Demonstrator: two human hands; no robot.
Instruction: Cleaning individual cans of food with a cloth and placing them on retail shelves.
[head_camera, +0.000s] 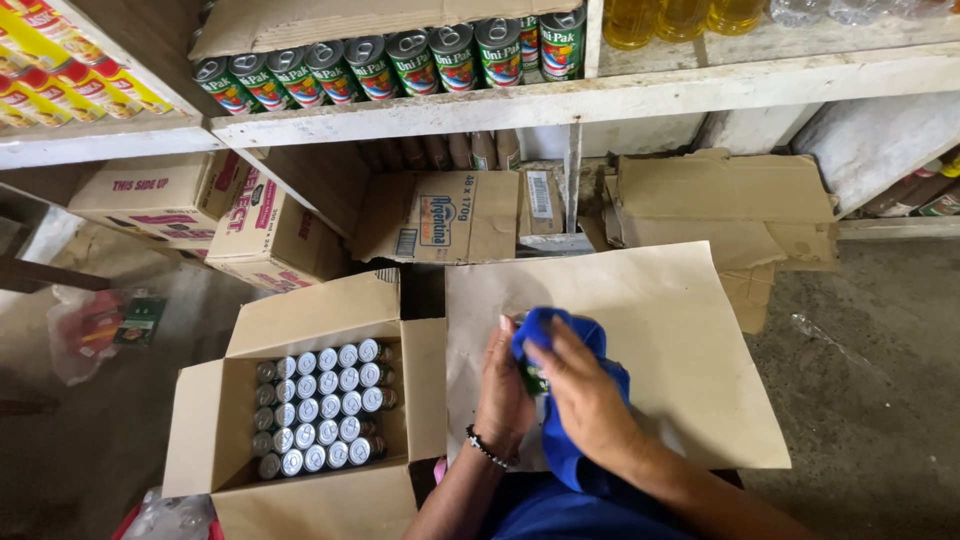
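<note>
My left hand (503, 390), a dark bead bracelet on its wrist, is wrapped around a small can (533, 379) of which only a green sliver shows. My right hand (585, 390) presses a blue cloth (560, 345) over that can. Both hands are above a large flat sheet of brown cardboard (680, 340) lying across my lap. Just left of them stands an open cardboard box (425, 375) packed with several rows of silver-topped cans (322, 405).
A white shelf (560, 95) ahead carries a row of green-labelled cans (400, 65) and bottles of yellow oil (680, 18). Closed and flattened cartons (440, 215) sit under it. A plastic bag (95, 330) lies at left. Concrete floor (870, 380) is at right.
</note>
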